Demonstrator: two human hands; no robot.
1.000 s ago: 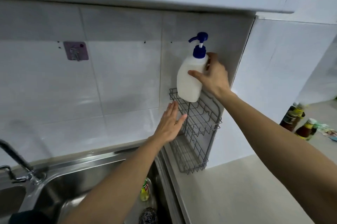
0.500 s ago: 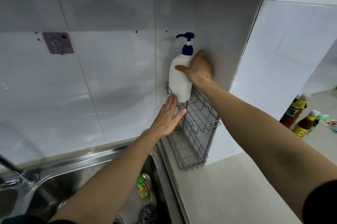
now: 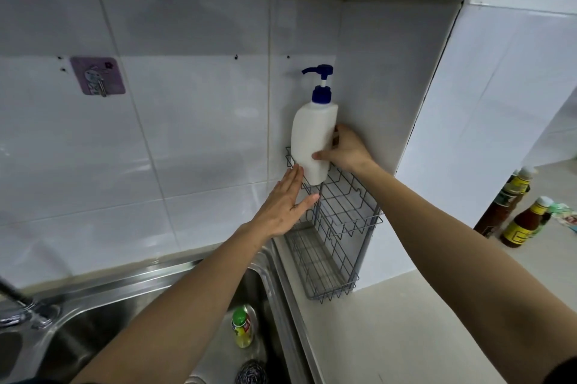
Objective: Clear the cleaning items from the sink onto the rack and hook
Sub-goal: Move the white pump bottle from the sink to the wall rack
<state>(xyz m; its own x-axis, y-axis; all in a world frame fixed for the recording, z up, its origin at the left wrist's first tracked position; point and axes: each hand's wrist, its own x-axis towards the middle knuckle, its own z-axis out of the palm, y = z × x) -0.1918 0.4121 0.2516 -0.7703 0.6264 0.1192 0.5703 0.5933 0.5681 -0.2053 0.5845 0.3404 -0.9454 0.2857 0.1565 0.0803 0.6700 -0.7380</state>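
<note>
My right hand (image 3: 345, 151) grips a white pump bottle (image 3: 313, 140) with a blue pump, upright, its base inside the top tier of the grey wire rack (image 3: 346, 211) fixed to the tiled wall. My left hand (image 3: 285, 199) lies flat with fingers apart against the rack's left front edge. In the steel sink (image 3: 103, 311) below lie a small yellow bottle with a green cap (image 3: 242, 326) and a steel wool scrubber (image 3: 251, 372). A purple adhesive hook (image 3: 98, 76) is stuck to the wall tiles at the left, with nothing hanging on it.
A tap (image 3: 18, 302) stands at the sink's left edge. Sauce bottles (image 3: 520, 224) stand on the counter at the far right. A pale counter (image 3: 421, 330) runs to the right of the sink. A cabinet overhangs the wall above.
My right hand has lowered the pump bottle into the rack's top tier and slid down its side. My left hand has stayed against the rack.
</note>
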